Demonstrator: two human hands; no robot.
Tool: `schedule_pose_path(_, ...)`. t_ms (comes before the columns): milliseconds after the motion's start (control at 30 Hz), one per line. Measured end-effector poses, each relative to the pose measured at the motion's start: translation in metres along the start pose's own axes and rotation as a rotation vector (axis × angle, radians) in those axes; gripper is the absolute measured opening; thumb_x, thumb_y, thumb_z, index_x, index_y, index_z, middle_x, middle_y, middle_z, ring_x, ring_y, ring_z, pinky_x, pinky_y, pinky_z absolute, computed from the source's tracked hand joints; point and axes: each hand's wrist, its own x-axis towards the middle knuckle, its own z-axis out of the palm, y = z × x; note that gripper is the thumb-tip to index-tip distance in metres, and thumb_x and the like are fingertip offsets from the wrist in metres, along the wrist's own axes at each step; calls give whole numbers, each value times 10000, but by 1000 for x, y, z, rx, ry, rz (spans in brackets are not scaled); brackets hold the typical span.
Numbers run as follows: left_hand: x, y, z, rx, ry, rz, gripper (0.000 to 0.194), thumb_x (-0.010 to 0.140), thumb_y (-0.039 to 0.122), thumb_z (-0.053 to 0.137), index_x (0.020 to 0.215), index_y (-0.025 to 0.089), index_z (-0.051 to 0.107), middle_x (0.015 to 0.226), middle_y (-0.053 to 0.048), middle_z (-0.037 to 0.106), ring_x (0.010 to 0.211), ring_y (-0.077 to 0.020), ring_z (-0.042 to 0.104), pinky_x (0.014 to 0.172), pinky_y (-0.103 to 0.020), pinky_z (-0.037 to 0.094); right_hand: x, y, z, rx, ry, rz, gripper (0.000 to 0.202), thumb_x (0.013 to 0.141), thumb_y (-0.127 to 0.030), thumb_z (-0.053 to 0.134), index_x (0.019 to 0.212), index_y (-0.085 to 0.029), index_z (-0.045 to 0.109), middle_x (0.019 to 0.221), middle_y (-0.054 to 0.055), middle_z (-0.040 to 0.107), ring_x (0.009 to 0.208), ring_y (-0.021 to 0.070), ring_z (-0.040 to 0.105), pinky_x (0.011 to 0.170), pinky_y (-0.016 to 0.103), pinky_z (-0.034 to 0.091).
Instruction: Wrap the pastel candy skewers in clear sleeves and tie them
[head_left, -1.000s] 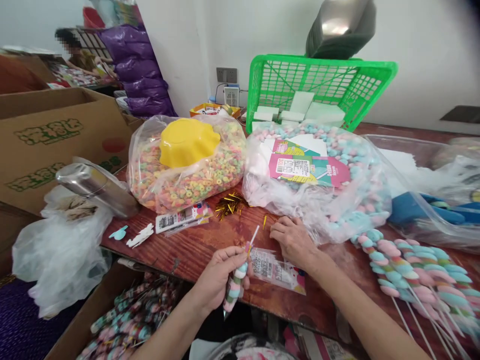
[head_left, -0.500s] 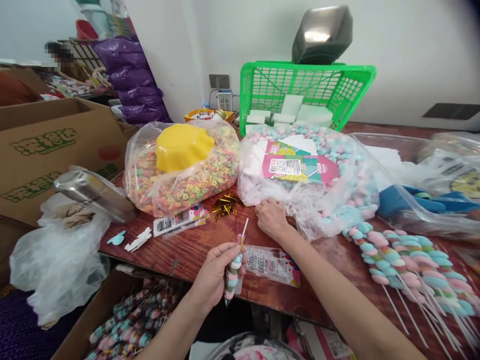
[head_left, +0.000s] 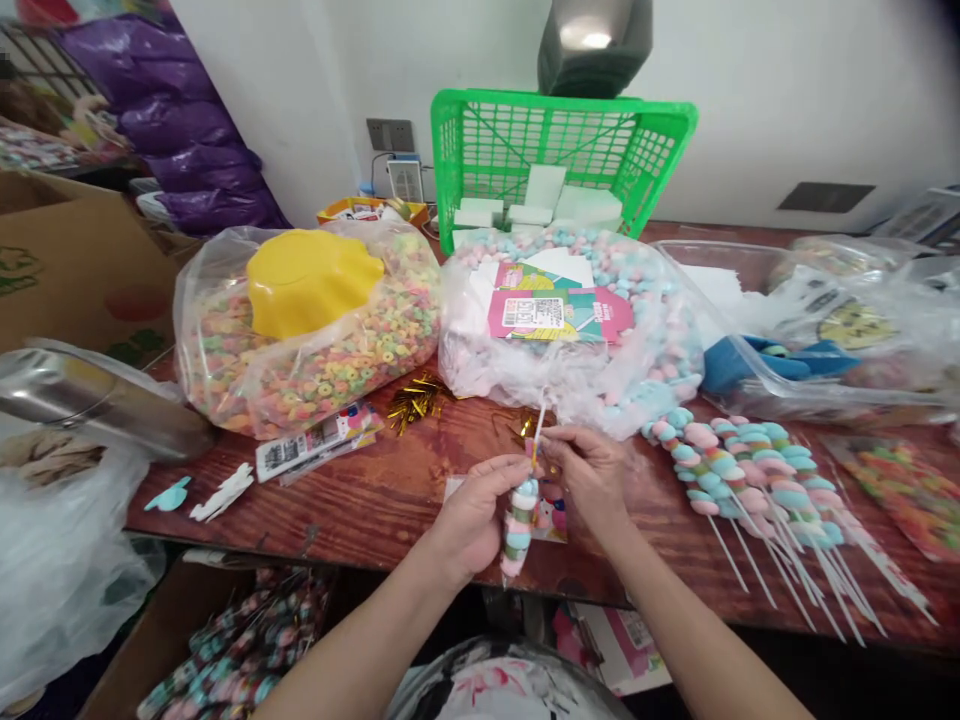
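My left hand (head_left: 476,512) is closed on a wrapped candy skewer (head_left: 517,530) of blue, pink, white and green pieces. The skewer hangs upright in its clear sleeve, with its white stick (head_left: 541,415) pointing up. At the sleeve's gathered neck sits a thin gold twist tie (head_left: 534,456). There, the fingers of my right hand (head_left: 596,475) are pinched together at the tie, close by the left fingertips. Behind the hands lie printed clear sleeves (head_left: 555,515), partly hidden. A bunch of gold ties (head_left: 417,400) lies on the table (head_left: 360,515).
Bagged candy rings (head_left: 322,370) carry a yellow bowl (head_left: 311,280). Beside them is a bag of marshmallows (head_left: 652,330), with a green basket (head_left: 442,165) behind. Unwrapped skewers (head_left: 750,470) lie to the right, and a steel flask (head_left: 97,400) left. A box below holds wrapped skewers (head_left: 232,640).
My right hand has come back from the edge of the marshmallow bag to the neck of the skewer's sleeve. The left hand still holds the skewer. The view has swung to the right.
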Motion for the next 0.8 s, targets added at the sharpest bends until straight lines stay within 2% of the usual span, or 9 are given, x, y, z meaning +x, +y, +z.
schedule_pose_path(100, 7, -14, 11, 73, -54, -38, 252, 605, 289, 784, 715, 103, 655, 664, -30, 632, 515, -117, 573, 463, -235, 487, -28, -8, -10, 88, 84, 14, 151, 743, -367, 666, 760, -217, 652, 601, -16, 586, 513, 117, 498, 484, 255, 410)
schedule_pose_path(200, 5, -23, 12, 253, -84, -91, 264, 644, 339, 747, 720, 104, 653, 639, -41, 631, 471, -102, 538, 390, -187, 381, -44, -16, -30, 160, 57, 67, 134, 704, -333, 693, 708, -210, 642, 653, -7, 625, 575, 122, 540, 547, 259, 446)
schedule_pose_path(300, 0, -27, 12, 550, -103, -58, 252, 716, 372, 693, 746, 122, 675, 612, -14, 593, 400, -48, 394, 373, -170, 256, -49, -22, -53, 188, -93, 181, 162, 654, -317, 734, 655, -180, 648, 593, -15, 610, 492, 90, 482, 484, 225, 390)
schedule_pose_path(433, -6, -28, 20, 865, -310, 204, 206, 768, 296, 649, 661, 129, 704, 645, -16, 544, 604, -94, 460, 587, -207, 367, -50, -30, -77, 158, -299, 309, 179, 684, -332, 738, 687, -157, 701, 608, 1, 630, 512, 84, 487, 498, 210, 373)
schedule_pose_path(467, -7, -28, 22, 902, -346, 233, 211, 787, 287, 630, 670, 132, 713, 654, -21, 550, 641, -107, 473, 628, -217, 374, -50, -32, -82, 143, -350, 332, 172, 674, -320, 749, 684, -152, 712, 608, 5, 633, 528, 91, 498, 510, 213, 380)
schedule_pose_path(533, -8, -28, 24, 922, -339, 235, 213, 805, 293, 613, 710, 138, 726, 687, -34, 579, 672, -125, 495, 655, -230, 381, -53, -36, -89, 95, -443, 358, 148, 657, -289, 762, 674, -148, 722, 576, -4, 614, 526, 93, 487, 512, 212, 373)
schedule_pose_path(600, -9, -28, 24, 903, -283, 208, 215, 791, 318, 627, 727, 140, 730, 726, -48, 607, 678, -135, 511, 641, -233, 386, -57, -39, -94, 45, -496, 332, 137, 697, -293, 733, 703, -157, 722, 568, -23, 583, 510, 83, 452, 502, 209, 354)
schedule_pose_path(667, -9, -28, 24, 888, -246, 171, 220, 772, 336, 642, 728, 139, 731, 745, -54, 618, 671, -138, 513, 619, -232, 386, -62, -42, -96, -15, -487, 237, 153, 763, -316, 674, 743, -169, 712, 615, -26, 578, 534, 85, 454, 523, 212, 366)
schedule_pose_path(800, -9, -28, 24, 935, -313, 157, 220, 788, 320, 617, 694, 148, 717, 669, -28, 566, 640, -132, 484, 619, -232, 379, -68, -48, -91, -204, -419, 14, 152, 816, -267, 609, 905, -191, 706, 856, 28, 657, 781, 149, 578, 706, 254, 445)
